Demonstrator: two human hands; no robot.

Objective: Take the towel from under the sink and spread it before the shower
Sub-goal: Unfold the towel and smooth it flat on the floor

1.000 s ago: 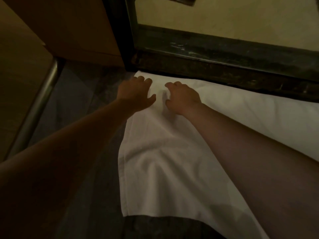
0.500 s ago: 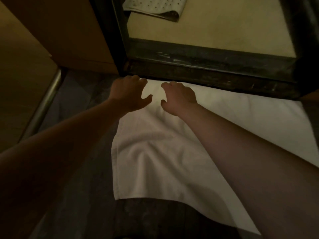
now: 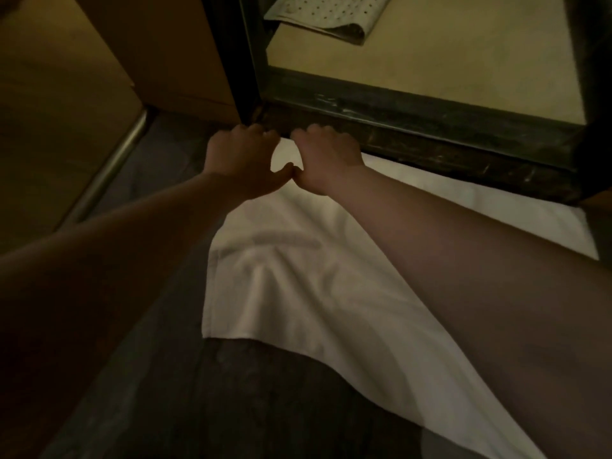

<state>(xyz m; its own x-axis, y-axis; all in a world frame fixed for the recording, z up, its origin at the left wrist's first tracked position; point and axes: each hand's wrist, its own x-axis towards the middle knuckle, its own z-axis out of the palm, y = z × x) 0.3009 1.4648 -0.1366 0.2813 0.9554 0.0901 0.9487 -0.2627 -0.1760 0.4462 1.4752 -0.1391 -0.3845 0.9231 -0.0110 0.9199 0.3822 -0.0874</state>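
Observation:
A white towel lies spread on the dark floor, its far edge along the dark shower threshold. Both my hands rest on the towel's far left corner, right at the threshold. My left hand and my right hand sit side by side with thumbs touching. Their fingers bend down over the towel's far edge and press it; the fingertips are hidden. My right forearm crosses the towel and hides its middle. A few soft creases show near the towel's left edge.
Beyond the threshold is the pale shower floor with a folded perforated mat at its back. A dark door post and a wooden panel stand to the left, with a metal bar near the dark floor.
Both hands have slid forward over the towel to its far edge at the threshold and come together until the thumbs touch. The view has tilted up, showing more of the shower.

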